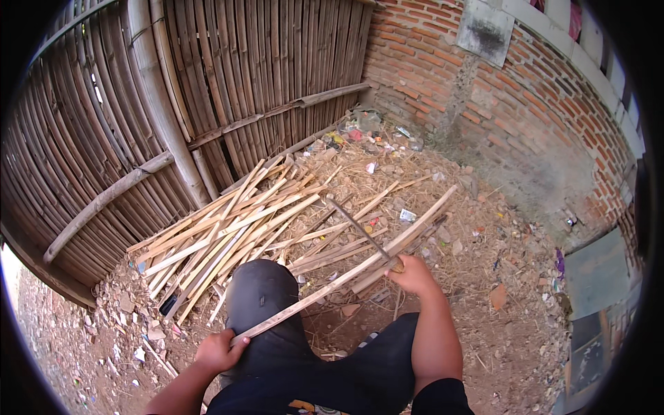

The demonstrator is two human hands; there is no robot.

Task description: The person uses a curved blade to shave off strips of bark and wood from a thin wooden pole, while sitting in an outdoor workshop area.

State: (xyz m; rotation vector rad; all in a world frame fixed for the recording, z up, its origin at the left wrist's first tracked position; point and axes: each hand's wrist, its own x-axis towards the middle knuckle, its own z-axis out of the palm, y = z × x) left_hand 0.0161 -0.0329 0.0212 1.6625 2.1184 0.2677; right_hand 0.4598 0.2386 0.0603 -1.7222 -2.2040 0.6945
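- Left hand (218, 351): fingers curled closed around near end of long, narrow, pale wooden strip (311, 298), thumb along its side.
- Right hand (413, 273): closed in a fist on the handle of a long, thin, dark-bladed hand tool (360, 228).
- Wooden strip: slants from left hand over the dark-trousered knee (263, 287) and up to the right, far end out above the ground, past right hand.
- Tool: blade points up and left, crosses strip just beside right hand; cannot tell if edge touches wood.
- Loose pile of light-coloured split wooden strips (232, 228): on littered brown dirt ground (498, 346), ahead and left of knee.
- Behind: brown upright-slat bamboo fence (277, 62) at left, weathered red brick wall (512, 104) at right.
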